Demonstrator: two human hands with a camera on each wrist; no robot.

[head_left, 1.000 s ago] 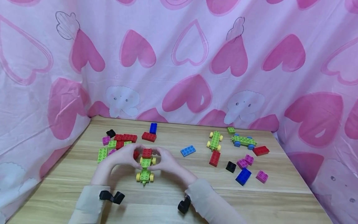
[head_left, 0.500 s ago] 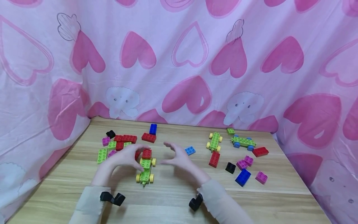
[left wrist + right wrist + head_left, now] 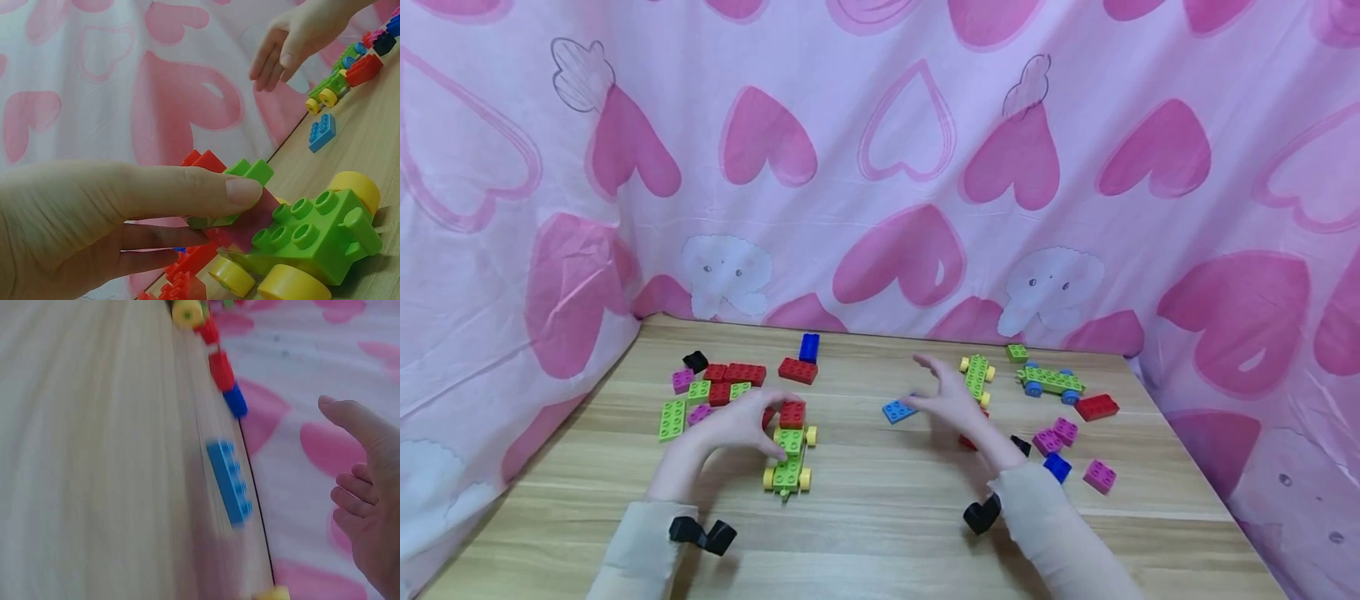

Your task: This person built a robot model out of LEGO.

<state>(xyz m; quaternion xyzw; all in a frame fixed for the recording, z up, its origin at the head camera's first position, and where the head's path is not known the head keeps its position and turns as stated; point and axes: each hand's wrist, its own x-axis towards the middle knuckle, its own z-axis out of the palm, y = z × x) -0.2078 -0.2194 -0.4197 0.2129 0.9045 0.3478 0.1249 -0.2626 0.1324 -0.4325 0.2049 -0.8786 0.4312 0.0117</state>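
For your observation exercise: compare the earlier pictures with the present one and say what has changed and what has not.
The right hand let go of the green wheeled model and moved right, away from it; it now hovers open by the light blue brick. The left hand stayed on the model. The loose bricks and the model kept their places.

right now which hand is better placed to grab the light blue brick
Right. The right hand hovers open just beside the light blue brick, holding nothing. The left hand is farther off and busy, its fingers gripping the green car.
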